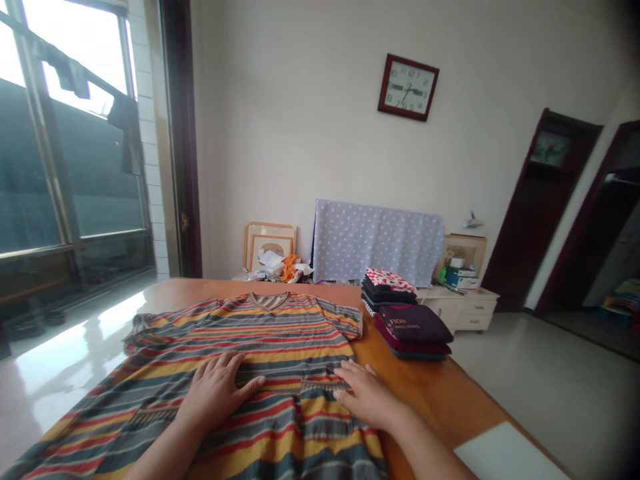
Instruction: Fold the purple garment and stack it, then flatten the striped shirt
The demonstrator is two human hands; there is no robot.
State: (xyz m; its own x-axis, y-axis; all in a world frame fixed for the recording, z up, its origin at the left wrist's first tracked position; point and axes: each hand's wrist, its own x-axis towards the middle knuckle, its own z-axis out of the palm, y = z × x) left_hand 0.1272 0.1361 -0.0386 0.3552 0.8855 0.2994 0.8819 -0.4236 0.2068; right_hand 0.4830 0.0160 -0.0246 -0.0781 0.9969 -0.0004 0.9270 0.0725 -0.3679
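A short-sleeved striped shirt (280, 340) in yellow, red, grey and dark blue lies spread flat on the wooden table, its neckline at the far side. It has two patch pockets on the lower front. My left hand (216, 388) rests palm down on the middle of the cloth, fingers spread, above the left pocket. Flat on the shirt's right edge, beside the right pocket (325, 417), lies my right hand (365, 393) with its fingers stretched out. Neither hand grips the fabric. The shirt's lower end runs out of view.
Two stacks of folded clothes, a nearer dark stack (415, 330) and a farther one topped by a red-and-white piece (390, 280), stand on the right of the table (425, 400). A white sheet (505, 453) lies at the near right edge. Behind is a low white cabinet (473, 310).
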